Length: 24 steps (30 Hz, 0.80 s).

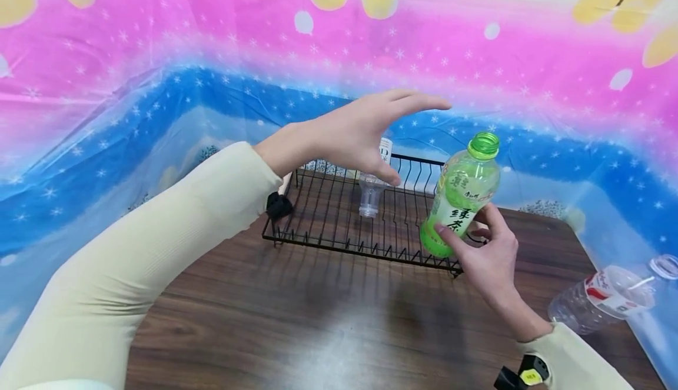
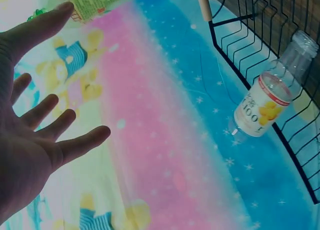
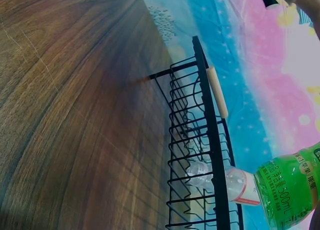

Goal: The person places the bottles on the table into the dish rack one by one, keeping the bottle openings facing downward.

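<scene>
My right hand [image 1: 489, 255] holds a green tea bottle [image 1: 458, 196] around its lower part, upright with a slight tilt and uncapped, above the right end of a black wire dish rack [image 1: 339, 243]. Raised over the rack, my left hand [image 1: 365, 128] has its fingers stretched out and thumb apart, holding nothing. Behind it, partly hidden in the head view, a clear bottle [image 1: 369, 196] with a white label stands neck down in the rack. The left wrist view shows oranges on the label of that clear bottle [image 2: 262, 105]. The green tea bottle [image 3: 287, 190] also shows at the right wrist view's edge.
Another clear bottle [image 1: 604, 299] with a red and white label stands tilted in view at the right side of the brown wooden table [image 1: 238, 319]. A patterned pink and blue cloth [image 1: 222, 49] hangs behind and around the table. The rack has a wooden handle [image 3: 217, 92].
</scene>
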Available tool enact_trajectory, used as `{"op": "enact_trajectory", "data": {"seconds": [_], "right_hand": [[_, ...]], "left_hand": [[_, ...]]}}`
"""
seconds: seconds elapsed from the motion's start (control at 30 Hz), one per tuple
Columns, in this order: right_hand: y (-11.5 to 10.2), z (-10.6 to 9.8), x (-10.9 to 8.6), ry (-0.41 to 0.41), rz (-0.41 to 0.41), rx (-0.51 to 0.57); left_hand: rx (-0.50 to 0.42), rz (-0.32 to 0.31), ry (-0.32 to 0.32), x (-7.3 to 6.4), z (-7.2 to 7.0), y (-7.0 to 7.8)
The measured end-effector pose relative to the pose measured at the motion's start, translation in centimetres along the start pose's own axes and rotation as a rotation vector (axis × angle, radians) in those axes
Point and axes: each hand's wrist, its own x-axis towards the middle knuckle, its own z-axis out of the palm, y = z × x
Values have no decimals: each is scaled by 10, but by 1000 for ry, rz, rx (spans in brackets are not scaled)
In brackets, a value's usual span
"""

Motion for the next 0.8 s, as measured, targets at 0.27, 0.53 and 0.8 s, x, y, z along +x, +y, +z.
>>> {"op": "enact_trajectory", "data": {"seconds": [0.27,0.53,0.8], "right_hand": [[1,5,-1,-13,-35,-4],[0,14,1,-40,-115,-8],[-2,18,4,-40,-133,29]], "left_hand": [[17,37,-106,27,-1,11],[-2,139,-201,47,-1,21],[-29,64,-319,54,4,28]]}}
